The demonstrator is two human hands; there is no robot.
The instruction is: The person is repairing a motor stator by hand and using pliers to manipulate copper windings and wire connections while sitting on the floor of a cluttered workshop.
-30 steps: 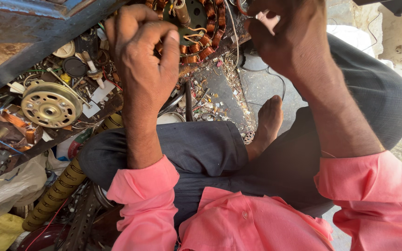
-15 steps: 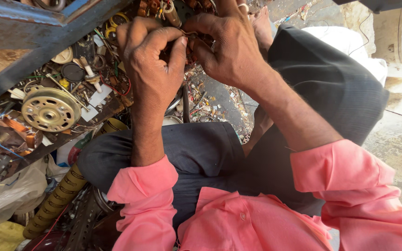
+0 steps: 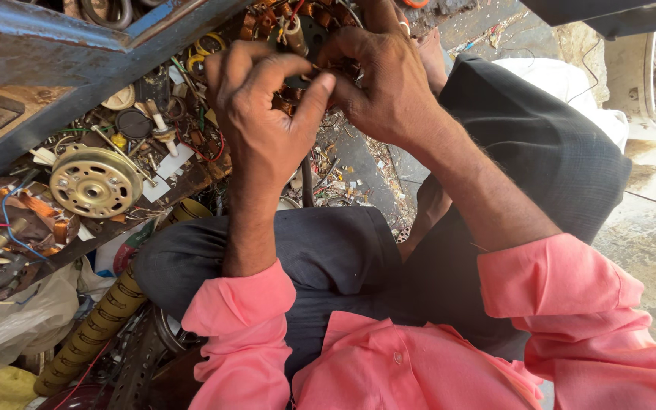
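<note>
My left hand (image 3: 263, 125) and my right hand (image 3: 385, 87) meet at the top of the view on a round motor stator (image 3: 298, 34) wound with copper coils. Both hands pinch at its windings with fingertips close together. The stator is mostly hidden behind my fingers. My forearms come out of rolled pink sleeves (image 3: 241, 319), and my knees in dark grey trousers (image 3: 328, 250) sit below the hands.
A round metal motor cover (image 3: 94, 182) lies at the left among loose wires, small parts and scrap. A blue-grey metal frame (image 3: 77, 53) crosses the top left. A yellow ribbed coil (image 3: 96, 326) lies at bottom left. Bare concrete floor (image 3: 651, 243) is at right.
My right hand came down from the upper right to join my left hand on the stator. The view shifted slightly downward and left.
</note>
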